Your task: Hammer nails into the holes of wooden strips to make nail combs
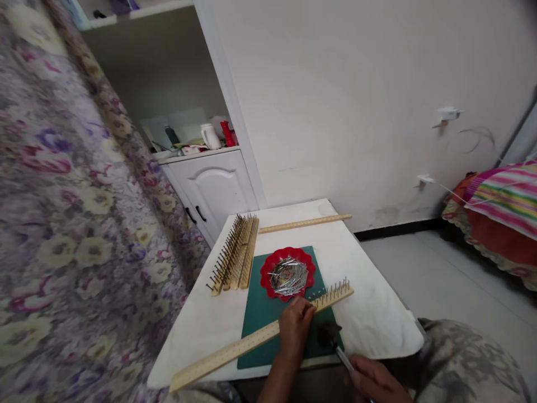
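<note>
My left hand (pixel 296 322) is closed in a pinch over a long wooden strip (pixel 255 340) with rows of small holes. Whatever its fingertips hold is too small to make out. Upright nails (pixel 337 288) stand in the strip's right end, just beyond those fingertips. My right hand (pixel 375 378) grips the handle of a hammer (pixel 344 358), whose dark, blurred head is below the strip. Under the strip lies a green mat (pixel 259 302). A red scalloped bowl (pixel 309 267) full of loose nails (pixel 289 277) sits on the mat, beyond my left hand.
Several nail-studded wooden strips (pixel 235 257) lie side by side at the table's left. Another wooden strip (pixel 305 223) crosses the far end of the white-covered table (pixel 377 313). A floral curtain (pixel 96 224) hangs at left; a white cabinet (pixel 213 187) stands behind.
</note>
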### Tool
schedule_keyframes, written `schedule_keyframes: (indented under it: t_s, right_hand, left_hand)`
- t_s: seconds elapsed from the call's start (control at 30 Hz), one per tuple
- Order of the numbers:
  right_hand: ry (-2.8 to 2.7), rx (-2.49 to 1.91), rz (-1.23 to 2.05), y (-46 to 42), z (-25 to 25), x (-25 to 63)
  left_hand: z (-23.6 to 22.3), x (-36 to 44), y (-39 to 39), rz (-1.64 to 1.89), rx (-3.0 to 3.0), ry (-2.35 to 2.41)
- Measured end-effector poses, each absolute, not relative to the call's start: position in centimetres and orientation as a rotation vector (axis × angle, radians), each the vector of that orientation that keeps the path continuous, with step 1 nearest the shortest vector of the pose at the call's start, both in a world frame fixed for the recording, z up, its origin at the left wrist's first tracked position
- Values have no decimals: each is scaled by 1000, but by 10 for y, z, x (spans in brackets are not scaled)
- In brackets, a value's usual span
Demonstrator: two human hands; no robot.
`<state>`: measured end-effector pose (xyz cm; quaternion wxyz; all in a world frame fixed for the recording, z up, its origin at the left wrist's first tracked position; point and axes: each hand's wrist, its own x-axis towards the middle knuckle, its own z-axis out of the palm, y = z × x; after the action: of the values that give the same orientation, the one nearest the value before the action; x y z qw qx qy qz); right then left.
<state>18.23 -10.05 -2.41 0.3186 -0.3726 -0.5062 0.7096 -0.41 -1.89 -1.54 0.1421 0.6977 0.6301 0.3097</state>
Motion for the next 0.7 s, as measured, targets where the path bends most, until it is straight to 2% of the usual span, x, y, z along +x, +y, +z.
schedule_keyframes:
  t_s: [0.27,0.7]
  right_hand:
    - [-1278,-968,1783,-67,28,164]
    - [-1305,-1026,1794,-62,28,154]
  left_hand:
    - [-16,-4,-18,850,2017,1822]
    - [-18,-4,-19,820,2025,1858]
